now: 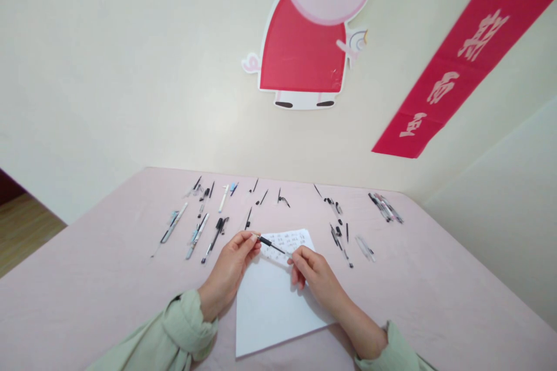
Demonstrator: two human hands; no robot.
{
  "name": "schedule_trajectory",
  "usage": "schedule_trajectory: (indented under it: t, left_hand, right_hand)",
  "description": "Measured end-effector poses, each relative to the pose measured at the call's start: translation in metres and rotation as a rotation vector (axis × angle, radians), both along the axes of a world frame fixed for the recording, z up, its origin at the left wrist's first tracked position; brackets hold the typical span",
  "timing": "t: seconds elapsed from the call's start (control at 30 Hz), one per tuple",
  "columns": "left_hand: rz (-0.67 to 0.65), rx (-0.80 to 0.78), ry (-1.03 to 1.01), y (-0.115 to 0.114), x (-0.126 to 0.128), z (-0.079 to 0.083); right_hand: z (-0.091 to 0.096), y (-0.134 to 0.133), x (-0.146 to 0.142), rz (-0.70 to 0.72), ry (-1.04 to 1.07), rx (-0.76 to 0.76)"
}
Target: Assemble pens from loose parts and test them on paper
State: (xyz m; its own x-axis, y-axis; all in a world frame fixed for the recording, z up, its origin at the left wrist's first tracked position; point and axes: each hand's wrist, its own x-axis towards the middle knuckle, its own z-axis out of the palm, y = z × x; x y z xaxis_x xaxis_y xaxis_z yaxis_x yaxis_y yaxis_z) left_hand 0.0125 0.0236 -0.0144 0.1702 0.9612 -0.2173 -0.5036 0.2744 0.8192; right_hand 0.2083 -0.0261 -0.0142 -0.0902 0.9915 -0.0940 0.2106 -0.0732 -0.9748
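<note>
Pinch grip, both ends: left hand (233, 262) closed on the thick dark end of a pen (266, 241), right hand (317, 276) on the pale end. Pen's lower centre of frame, axis sloping down-right, over paper (272, 307).

Your left arm (150, 339) comes in from the lower left and your right arm (368, 333) from the lower right, angled toward each other. Your left hand (234, 261) and right hand (317, 279) face one another, near but apart, the left slightly higher in view. Each has its thumb and forefinger drawn together in a pinch; on the right, the other fingers curl underneath. Your pale green left sleeve (187, 324) bunches close to the wrist, while your right sleeve (391, 349) sits farther back, baring more skin.
</note>
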Motion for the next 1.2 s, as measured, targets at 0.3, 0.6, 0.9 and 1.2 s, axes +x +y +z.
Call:
schedule_trajectory:
  t: [0.3,0.6,0.9,1.2]
  left_hand:
    - [-0.013,0.019,-0.014,0.0017,0.0003,-0.0054]
    - [-0.016,0.016,-0.001,0.0018,-0.0010,-0.0057]
    - [-0.069,0.006,0.086,0.0009,-0.0007,0.0001]
    - [-0.059,-0.003,0.114,0.0017,-0.0005,0.0012]
  right_hand:
    - [-0.0018,0.0011,-0.0010,-0.029,0.021,0.014]
    - [-0.0013,0.0011,-0.0003,-0.022,-0.023,0.036]
    - [0.0024,-0.0027,-0.0050,-0.006,-0.023,0.041]
    - [0.0028,-0.0041,-0.0033,0.051,-0.048,0.049]
